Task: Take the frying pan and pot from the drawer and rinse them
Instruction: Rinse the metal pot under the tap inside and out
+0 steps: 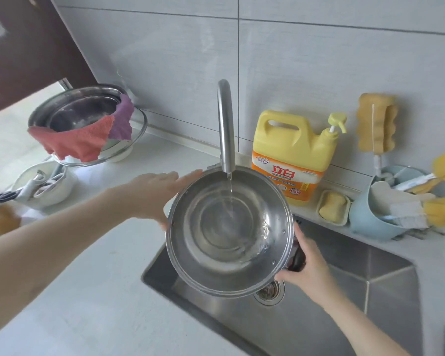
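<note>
Pot (229,232) under tap (226,129), hiding left hand (156,194) fingertips; grip unclear. Right hand (306,265) fingers clamp half-hidden dark handle (297,258).

White worktop (93,291) with an inset steel sink (344,299). At left on it: a glass bowl (136,142) stacked with steel basins and a white bowl (49,188). Behind the sink: yellow detergent jug (290,155), soap dish (333,208), blue caddy (368,219).

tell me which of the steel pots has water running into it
The pot held over the sink by both hands, directly under the tap. The other steel pot sits on the counter at the left, with cloths draped over its rim.
</note>
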`<action>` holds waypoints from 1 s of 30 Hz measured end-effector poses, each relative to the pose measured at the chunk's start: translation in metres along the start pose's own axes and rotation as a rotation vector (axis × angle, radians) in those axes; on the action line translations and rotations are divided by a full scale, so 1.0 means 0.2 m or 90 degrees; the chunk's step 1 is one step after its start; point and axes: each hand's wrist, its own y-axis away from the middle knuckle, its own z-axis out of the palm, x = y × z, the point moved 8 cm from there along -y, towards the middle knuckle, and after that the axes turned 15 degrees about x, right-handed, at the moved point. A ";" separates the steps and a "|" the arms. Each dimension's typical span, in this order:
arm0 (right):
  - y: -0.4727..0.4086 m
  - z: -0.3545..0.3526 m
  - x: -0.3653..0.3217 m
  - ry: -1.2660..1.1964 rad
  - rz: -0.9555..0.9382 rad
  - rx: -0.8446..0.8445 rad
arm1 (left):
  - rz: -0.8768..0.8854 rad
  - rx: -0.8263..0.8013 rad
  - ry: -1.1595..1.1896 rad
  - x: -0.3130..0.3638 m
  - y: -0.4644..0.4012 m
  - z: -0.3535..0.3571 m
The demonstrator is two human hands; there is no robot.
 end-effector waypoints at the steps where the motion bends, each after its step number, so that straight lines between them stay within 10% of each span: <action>1: -0.03 -0.05 -0.06 0.023 -0.044 0.028 | -0.007 0.047 -0.006 -0.01 0.01 0.00; 10: -0.27 -0.53 -0.54 0.388 -0.106 -0.235 | -0.080 -0.127 0.531 0.18 0.09 0.38; 16: -0.15 -0.49 -0.32 0.221 0.005 -0.321 | -0.035 -0.297 0.513 0.21 0.09 0.31; 30: -0.01 -0.32 -0.19 0.116 -0.179 0.044 | -0.036 0.168 0.079 0.13 0.08 0.19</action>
